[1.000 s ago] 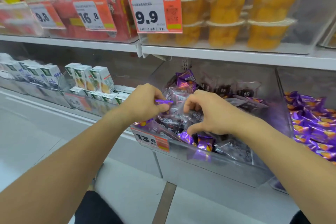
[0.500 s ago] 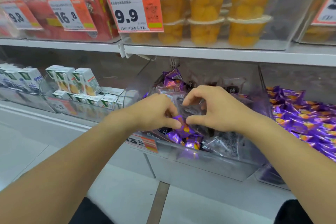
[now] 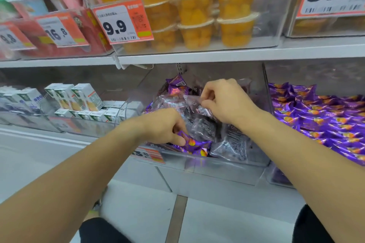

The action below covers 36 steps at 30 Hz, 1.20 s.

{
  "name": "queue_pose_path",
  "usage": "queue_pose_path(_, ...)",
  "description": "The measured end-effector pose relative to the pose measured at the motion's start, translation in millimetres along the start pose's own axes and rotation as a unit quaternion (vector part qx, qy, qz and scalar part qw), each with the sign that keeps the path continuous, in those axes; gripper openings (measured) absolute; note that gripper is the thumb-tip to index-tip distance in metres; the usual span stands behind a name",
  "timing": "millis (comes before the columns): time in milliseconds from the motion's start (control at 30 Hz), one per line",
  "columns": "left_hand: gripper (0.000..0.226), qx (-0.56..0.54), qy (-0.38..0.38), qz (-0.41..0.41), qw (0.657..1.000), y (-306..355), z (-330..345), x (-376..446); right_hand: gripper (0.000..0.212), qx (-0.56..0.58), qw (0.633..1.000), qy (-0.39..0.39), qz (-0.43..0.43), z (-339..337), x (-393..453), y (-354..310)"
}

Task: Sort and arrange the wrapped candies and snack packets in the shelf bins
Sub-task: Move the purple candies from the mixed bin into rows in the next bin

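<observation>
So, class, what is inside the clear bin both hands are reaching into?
The clear bin holds purple wrapped candies and clear dark-filled packets. The left hand and right hand cover part of the pile; lower layers are hidden.

A clear plastic bin (image 3: 221,165) on the lower shelf holds a jumbled heap of snack packets. Most are see-through packets (image 3: 199,124) with dark contents and pale print, lying tilted over one another. A few shiny purple candies (image 3: 194,147) with orange spots lie at the front left corner, pressed against the bin's front wall, and more purple ones (image 3: 175,86) stand piled at the back. One see-through packet (image 3: 192,100) is lifted above the heap. The neighbouring bin to the right is heaped with purple wrapped candies (image 3: 324,120), orange-spotted, lying flat.
</observation>
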<state>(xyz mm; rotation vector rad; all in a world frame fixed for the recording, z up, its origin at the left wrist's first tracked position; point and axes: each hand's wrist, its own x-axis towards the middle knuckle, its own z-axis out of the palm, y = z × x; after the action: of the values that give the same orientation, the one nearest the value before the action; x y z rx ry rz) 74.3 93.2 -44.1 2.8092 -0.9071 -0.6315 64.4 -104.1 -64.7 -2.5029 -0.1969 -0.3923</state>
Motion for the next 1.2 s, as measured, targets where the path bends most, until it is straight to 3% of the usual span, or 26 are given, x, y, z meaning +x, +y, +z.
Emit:
queue_pose_path(167, 0.021, 0.048, -0.022, -0.018, 0.998, 2, 6, 1, 0.013, 0.016, 0.994, -0.096, -0.058, 5, -6, -1)
queue_pose_path(367, 0.003, -0.038, 0.01, 0.004, 0.999, -11, -3, -11, 0.016, 0.026, 0.993, -0.097, -0.068, 6, -7, 2)
queue_pose_path(500, 0.002, -0.148, 0.099, 0.006, 0.984, -21, -8, -22, 0.011, 0.075, 0.993, -0.029, -0.09, 5, -12, -7)
queue_pose_path(567, 0.008, -0.26, 0.126, 0.018, 0.957, -19, -11, -28, 0.019, 0.189, 0.979, -0.032, -0.065, 1, -17, -15)
queue_pose_path(667, 0.017, -0.395, 0.134, 0.031, 0.909, -12, -9, -35, 0.054, 0.366, 0.924, -0.114, 0.005, -13, -28, -22)
queue_pose_path(800, 0.023, -0.499, 0.142, 0.043, 0.854, 15, 3, -38, 0.018, 0.366, 0.927, -0.079, 0.017, -24, -39, -17)
queue_pose_path(967, 0.035, -0.567, 0.134, 0.084, 0.808, 41, 14, -34, 0.011, 0.447, 0.889, -0.026, 0.098, -43, -53, -9)
queue_pose_path(1133, 0.033, -0.616, 0.189, 0.03, 0.764, 62, 20, -31, 0.009, 0.474, 0.864, 0.104, 0.137, -71, -74, 1)
queue_pose_path(1200, 0.029, -0.644, 0.192, 0.028, 0.74, 71, 18, -31, 0.007, 0.501, 0.843, 0.122, 0.156, -84, -82, 6)
